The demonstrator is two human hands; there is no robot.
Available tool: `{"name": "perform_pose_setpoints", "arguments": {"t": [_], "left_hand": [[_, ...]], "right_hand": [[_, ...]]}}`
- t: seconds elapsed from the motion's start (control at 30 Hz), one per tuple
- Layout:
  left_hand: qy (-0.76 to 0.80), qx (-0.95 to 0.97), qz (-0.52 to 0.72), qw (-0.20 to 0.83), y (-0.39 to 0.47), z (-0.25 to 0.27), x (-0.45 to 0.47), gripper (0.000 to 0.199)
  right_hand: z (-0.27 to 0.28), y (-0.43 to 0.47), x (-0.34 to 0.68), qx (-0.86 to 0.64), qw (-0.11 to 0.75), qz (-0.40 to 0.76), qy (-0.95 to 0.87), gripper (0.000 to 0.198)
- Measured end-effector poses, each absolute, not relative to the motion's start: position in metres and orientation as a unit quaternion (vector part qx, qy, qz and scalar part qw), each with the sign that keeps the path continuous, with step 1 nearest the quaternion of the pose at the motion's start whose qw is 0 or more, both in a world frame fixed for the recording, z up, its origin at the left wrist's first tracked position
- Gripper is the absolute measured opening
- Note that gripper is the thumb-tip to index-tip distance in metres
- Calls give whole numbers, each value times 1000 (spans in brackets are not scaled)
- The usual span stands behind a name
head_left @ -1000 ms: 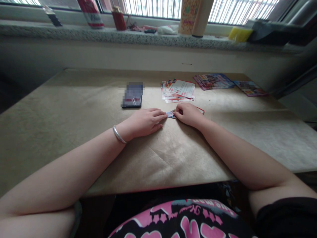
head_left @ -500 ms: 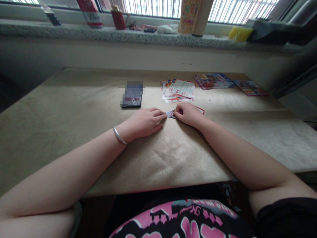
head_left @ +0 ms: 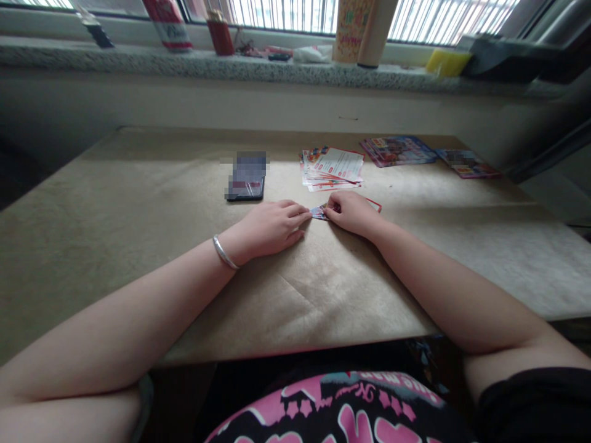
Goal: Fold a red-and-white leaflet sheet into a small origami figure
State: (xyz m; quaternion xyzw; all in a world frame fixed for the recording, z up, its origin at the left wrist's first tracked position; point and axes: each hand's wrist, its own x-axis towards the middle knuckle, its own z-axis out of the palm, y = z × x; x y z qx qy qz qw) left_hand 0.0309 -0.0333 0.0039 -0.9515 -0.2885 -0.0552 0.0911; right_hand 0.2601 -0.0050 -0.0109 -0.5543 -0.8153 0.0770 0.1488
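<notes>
The desk (head_left: 138, 203) is covered in matt, creased brown paper; the card (head_left: 318, 213) is printed glossy, and the bracelet (head_left: 225, 253) is polished metal.

Open table (head_left: 115, 203) surface fills the left and lower centre of the frame, while the phone (head_left: 247, 178), card stack (head_left: 332, 167) and booklets (head_left: 397, 151) obstruct the upper centre and upper right.

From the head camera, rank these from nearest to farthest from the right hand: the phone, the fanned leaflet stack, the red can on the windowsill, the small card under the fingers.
Measured from the right hand:
1. Small card, touching its fingertips, just to the left.
2. Fanned leaflet stack, directly beyond the hand.
3. Phone, farther off to the left, beyond the left hand.
4. Red can, on the windowsill, far back left.
</notes>
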Motion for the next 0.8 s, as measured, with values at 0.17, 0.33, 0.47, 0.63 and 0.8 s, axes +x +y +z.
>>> {"name": "perform_pose_setpoints", "arguments": {"t": [0.17, 0.33, 0.47, 0.63, 0.8], "left_hand": [[-299, -948, -44, 99, -31, 7, 26, 41], [-310, -945, -25, 99, -29, 11, 20, 38], [-320, -942, -18, 96, -29, 14, 20, 37], [-323, -942, -25, 90, -29, 13, 19, 37], [-328, -941, -51, 73, -25, 10, 14, 35]], "right_hand": [[-10, -5, 260, -555, 144, 83, -815, 15], [-13, -4, 261, -552, 157, 83, -815, 15], [-15, -4, 261, -552, 158, 82, -815, 15], [-13, -5, 261, -559, 152, 82, -811, 15], [-12, -6, 261, -560, 152, 71, -812, 16]]}}
